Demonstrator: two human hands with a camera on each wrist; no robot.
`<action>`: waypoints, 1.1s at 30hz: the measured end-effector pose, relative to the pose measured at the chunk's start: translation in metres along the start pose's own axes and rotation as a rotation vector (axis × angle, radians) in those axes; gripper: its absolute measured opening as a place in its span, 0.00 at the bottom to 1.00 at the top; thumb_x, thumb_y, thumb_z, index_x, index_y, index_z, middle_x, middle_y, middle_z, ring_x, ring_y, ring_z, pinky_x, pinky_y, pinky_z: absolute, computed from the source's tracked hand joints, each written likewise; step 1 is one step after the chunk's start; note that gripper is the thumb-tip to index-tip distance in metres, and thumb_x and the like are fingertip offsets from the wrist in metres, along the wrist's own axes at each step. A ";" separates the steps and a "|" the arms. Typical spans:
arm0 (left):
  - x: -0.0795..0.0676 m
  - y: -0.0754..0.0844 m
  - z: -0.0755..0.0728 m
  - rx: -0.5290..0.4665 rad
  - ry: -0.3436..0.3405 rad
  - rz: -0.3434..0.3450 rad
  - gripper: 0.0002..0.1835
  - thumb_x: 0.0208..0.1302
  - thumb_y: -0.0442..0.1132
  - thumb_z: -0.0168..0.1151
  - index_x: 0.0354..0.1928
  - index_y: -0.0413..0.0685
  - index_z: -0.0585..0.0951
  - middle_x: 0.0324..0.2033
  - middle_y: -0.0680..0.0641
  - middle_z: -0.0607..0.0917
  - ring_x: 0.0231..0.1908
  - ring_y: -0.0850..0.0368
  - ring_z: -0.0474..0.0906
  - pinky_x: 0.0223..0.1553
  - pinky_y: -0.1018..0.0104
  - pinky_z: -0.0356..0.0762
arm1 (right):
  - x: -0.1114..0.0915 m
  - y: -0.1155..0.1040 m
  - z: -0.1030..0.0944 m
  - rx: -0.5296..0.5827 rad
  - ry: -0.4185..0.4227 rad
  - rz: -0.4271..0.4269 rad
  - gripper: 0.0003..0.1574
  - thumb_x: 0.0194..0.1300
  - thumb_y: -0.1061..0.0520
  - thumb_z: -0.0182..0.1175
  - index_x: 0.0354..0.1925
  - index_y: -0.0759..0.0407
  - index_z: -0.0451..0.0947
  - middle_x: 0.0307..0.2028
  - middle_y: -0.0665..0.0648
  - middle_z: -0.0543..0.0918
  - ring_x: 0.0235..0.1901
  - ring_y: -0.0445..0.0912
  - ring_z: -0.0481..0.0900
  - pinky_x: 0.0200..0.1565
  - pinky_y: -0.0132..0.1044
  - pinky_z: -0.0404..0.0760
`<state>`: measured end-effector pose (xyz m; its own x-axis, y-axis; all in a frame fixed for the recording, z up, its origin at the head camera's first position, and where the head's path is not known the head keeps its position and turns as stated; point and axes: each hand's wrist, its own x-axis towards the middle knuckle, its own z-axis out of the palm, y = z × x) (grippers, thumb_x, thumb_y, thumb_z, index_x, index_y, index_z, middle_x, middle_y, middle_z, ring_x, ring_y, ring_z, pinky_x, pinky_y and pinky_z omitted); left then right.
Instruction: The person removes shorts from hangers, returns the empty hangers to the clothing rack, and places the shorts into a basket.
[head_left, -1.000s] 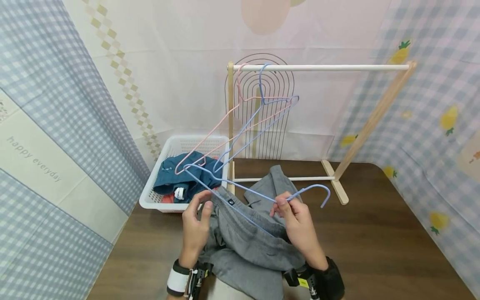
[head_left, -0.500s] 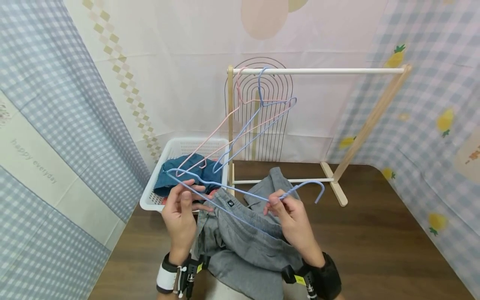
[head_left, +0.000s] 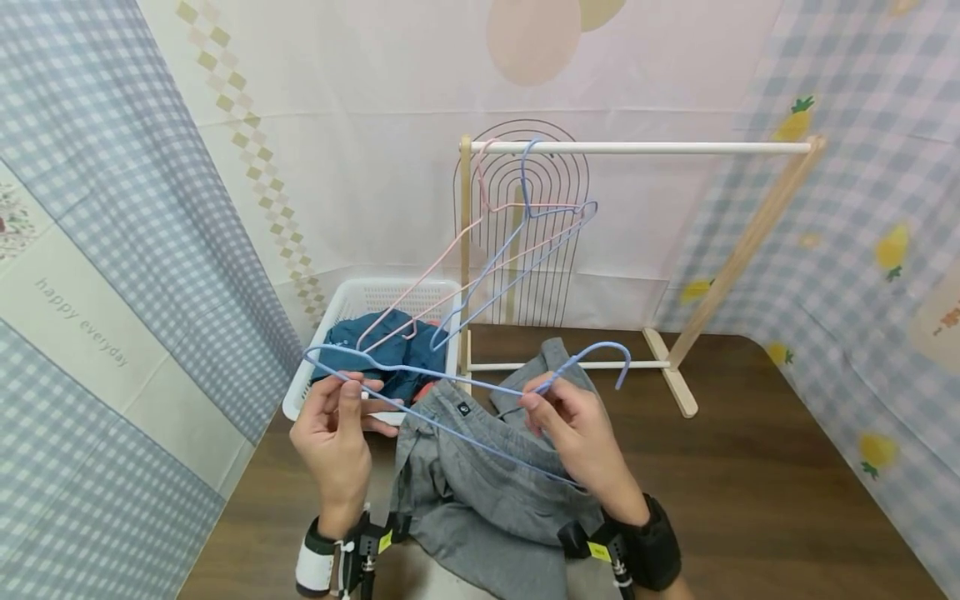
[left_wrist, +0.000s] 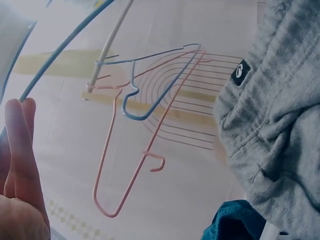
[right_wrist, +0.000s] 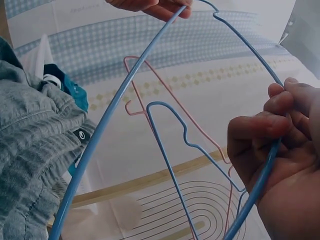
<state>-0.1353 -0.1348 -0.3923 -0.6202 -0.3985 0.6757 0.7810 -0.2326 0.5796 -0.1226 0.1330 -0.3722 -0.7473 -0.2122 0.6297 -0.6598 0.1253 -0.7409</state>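
In the head view a blue clothes hanger (head_left: 450, 371) slants over a pair of grey trousers (head_left: 480, 500), its hook to the right. My right hand (head_left: 577, 433) pinches the hanger at the base of its hook. Near the hanger's left end, my left hand (head_left: 337, 450) pinches the lower bar between thumb and fingers. The right wrist view shows both hands on the blue wire. Grey trousers lie bunched below, waistband facing up with a small dark label (head_left: 463, 409). The hanger's right end is hidden by my right hand; I cannot tell whether it sits inside the waistband.
A rack with a white rail (head_left: 660, 148) stands behind. On its left end hang a pink hanger (head_left: 442, 258) and another blue hanger (head_left: 491, 262). A white basket (head_left: 352, 292) with teal clothing (head_left: 352, 333) stands at the left, partly under the hanger ends.
The held hanger has shifted left and its left end now lies over the basket. My left hand has moved left, from beside the waistband outward along the lower bar.
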 end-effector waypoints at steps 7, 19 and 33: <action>0.005 0.006 -0.001 0.021 0.059 -0.001 0.07 0.76 0.21 0.53 0.42 0.17 0.76 0.31 0.36 0.88 0.21 0.51 0.89 0.15 0.64 0.81 | 0.003 0.000 -0.005 -0.021 -0.025 0.001 0.08 0.74 0.72 0.59 0.43 0.64 0.82 0.29 0.58 0.80 0.23 0.39 0.73 0.24 0.31 0.74; 0.009 0.015 -0.014 -0.058 0.184 0.026 0.07 0.75 0.22 0.55 0.44 0.17 0.76 0.32 0.32 0.88 0.22 0.47 0.89 0.11 0.64 0.78 | 0.007 0.011 -0.005 -0.129 0.017 -0.112 0.14 0.68 0.76 0.62 0.45 0.62 0.86 0.35 0.56 0.85 0.32 0.39 0.80 0.33 0.29 0.79; 0.004 0.014 -0.024 -0.040 0.048 -0.020 0.08 0.76 0.20 0.51 0.45 0.15 0.76 0.34 0.35 0.90 0.27 0.49 0.90 0.15 0.66 0.80 | 0.013 0.026 -0.030 -0.242 0.280 -0.080 0.11 0.68 0.74 0.64 0.44 0.65 0.88 0.36 0.58 0.84 0.31 0.38 0.72 0.33 0.26 0.70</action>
<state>-0.1256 -0.1615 -0.3925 -0.6321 -0.4351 0.6412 0.7715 -0.2762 0.5731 -0.1519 0.1629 -0.3765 -0.6629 0.0385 0.7477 -0.6916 0.3511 -0.6312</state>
